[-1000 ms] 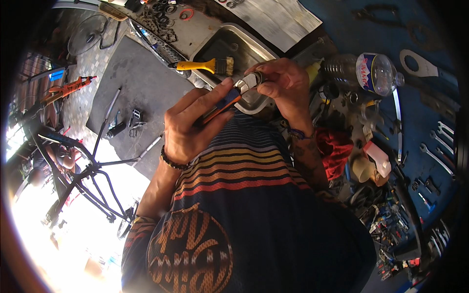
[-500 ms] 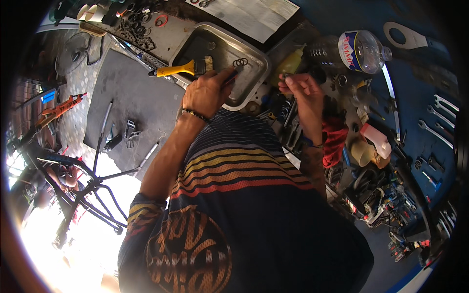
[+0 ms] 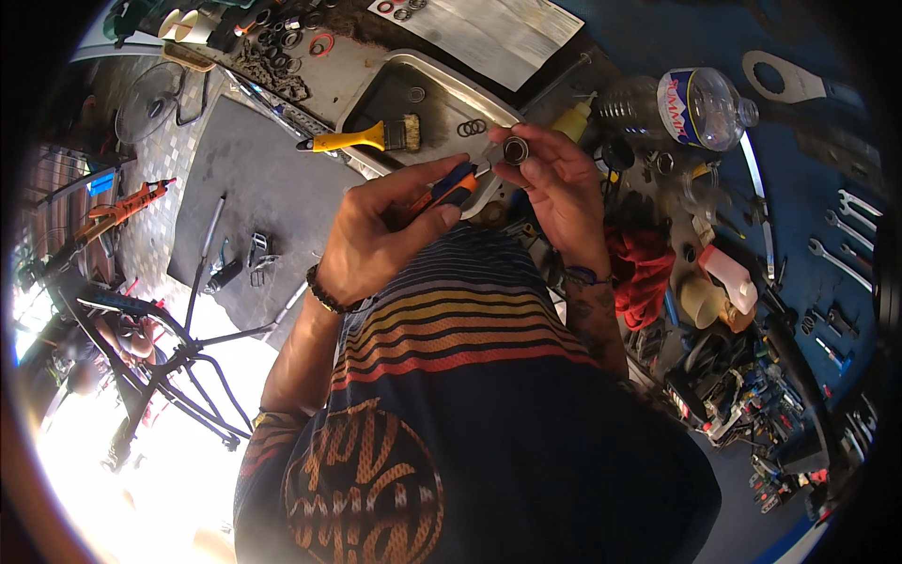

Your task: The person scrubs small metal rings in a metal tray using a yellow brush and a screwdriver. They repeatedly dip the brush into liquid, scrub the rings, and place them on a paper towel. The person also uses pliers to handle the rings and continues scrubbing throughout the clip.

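Right hand [image 3: 564, 193] moved inward, holding ring [image 3: 515, 150]: round, silvery-rimmed, dark-centred.

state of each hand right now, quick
Left hand: closed around an orange and dark blue handled tool.
Right hand: holding a small round metal ring between thumb and fingers.

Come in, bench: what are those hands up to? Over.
Left hand gripping orange-and-blue tool. Right hand pinching metal ring. Tool points toward ring; contact unclear. Yellow-handled brush lies over tray edge.
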The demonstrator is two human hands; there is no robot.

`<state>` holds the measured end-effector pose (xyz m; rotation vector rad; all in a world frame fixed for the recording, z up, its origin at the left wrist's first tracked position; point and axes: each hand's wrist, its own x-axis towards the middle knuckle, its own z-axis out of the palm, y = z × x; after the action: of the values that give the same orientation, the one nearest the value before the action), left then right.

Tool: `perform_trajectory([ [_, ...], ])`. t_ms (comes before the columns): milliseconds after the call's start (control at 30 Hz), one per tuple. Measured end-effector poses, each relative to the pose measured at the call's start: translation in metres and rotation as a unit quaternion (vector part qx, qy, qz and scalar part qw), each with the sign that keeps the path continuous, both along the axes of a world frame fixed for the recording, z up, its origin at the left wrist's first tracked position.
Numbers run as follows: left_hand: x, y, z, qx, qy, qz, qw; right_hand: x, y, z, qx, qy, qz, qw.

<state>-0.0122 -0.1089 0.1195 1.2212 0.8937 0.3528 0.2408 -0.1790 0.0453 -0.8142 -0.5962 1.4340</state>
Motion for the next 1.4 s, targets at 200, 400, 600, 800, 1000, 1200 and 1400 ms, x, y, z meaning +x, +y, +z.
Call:
perform_trajectory([
  [200, 0.000, -0.008, -0.008, 0.003, -0.060, 0.027, 0.998, 0.000, 0.003, 0.002, 0.011, -0.026, 0.042, 0.999],
  [400, -0.012, 0.003, -0.001, -0.086, -0.037, -0.010, 0.996, 0.002, 0.004, 0.005, 0.012, -0.013, 0.058, 0.998],
  [600, -0.016, 0.012, 0.010, -0.137, -0.013, -0.009, 0.990, 0.007, 0.004, 0.006, 0.024, -0.116, 0.082, 0.990],
  [800, -0.011, 0.001, 0.008, 0.017, 0.012, 0.000, 1.000, -0.002, 0.004, 0.007, 0.036, -0.103, 0.032, 0.993],
  [1000, 0.004, -0.014, -0.017, 0.174, -0.053, 0.055, 0.982, -0.019, 0.002, -0.007, 0.046, -0.023, -0.041, 0.998],
  [1200, 0.010, -0.016, -0.016, 0.273, 0.002, 0.049, 0.961, -0.019, 0.001, -0.009, 0.042, -0.029, -0.064, 0.997],
  [1400, 0.007, -0.019, -0.003, 0.318, 0.092, 0.000, 0.944, -0.010, 0.000, -0.008, 0.037, -0.062, -0.065, 0.995],
])
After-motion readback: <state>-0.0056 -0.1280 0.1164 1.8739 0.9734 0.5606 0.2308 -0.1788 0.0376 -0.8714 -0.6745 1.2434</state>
